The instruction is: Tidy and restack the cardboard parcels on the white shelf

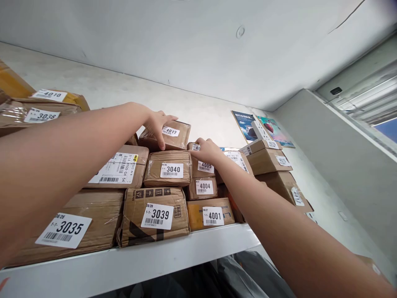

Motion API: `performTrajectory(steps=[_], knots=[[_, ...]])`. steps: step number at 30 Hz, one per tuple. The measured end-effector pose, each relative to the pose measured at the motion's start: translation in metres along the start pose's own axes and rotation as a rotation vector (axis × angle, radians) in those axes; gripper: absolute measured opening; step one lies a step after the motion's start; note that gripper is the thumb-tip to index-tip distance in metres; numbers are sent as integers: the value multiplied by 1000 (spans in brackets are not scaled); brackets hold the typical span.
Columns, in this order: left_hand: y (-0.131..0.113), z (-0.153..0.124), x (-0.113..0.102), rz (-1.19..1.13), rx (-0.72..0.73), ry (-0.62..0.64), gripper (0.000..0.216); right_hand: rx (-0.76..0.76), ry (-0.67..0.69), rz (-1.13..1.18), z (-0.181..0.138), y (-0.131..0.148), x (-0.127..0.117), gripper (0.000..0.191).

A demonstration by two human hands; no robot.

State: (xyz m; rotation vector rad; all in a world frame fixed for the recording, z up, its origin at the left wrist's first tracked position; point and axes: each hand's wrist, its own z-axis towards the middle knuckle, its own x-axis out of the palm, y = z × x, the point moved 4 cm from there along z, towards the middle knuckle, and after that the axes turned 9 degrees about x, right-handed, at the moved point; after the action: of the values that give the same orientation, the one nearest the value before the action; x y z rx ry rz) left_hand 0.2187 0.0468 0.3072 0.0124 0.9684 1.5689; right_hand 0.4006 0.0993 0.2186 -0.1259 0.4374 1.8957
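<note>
While stretched up to the white shelf: left hand spread flat on parcel 4017, right hand curled over parcel 4005; parcels 3040 and 4004 packed beneath.

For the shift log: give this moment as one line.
left hand: on parcel 4017, top of stack | right hand: on parcel 4005 | shelf: stacked labelled parcels

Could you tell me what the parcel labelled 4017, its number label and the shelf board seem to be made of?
Parcel 4017, under the left hand: brown cardboard, apparently wrapped in glossy clear tape, judging by wrinkled sheen. Its number label: matte white paper sticker with printed barcode. Shelf board: smooth white surface, probably painted metal or laminate; unclear which.
</note>
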Motion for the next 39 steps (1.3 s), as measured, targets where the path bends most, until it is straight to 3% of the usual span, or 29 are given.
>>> performTrajectory(steps=[8, 13, 17, 27, 33, 39], knots=[[-2, -29, -4, 75, -24, -130, 131, -17, -64, -13, -5, -4, 2, 55], [0, -48, -18, 38, -77, -222, 130, -38, -60, -35, -5, -6, 3, 53], [-2, -53, -27, 28, -112, -186, 137, -55, -46, -52, -5, -4, 3, 54], [-10, -40, -37, 73, -39, -113, 142, -19, -19, -81, -6, 3, -1, 57], [-23, -39, -27, 112, -121, -102, 138, -5, 8, -70, -7, 2, -1, 58], [-26, -30, -20, 101, -92, -30, 134, -7, 19, -53, -7, 5, -6, 62]])
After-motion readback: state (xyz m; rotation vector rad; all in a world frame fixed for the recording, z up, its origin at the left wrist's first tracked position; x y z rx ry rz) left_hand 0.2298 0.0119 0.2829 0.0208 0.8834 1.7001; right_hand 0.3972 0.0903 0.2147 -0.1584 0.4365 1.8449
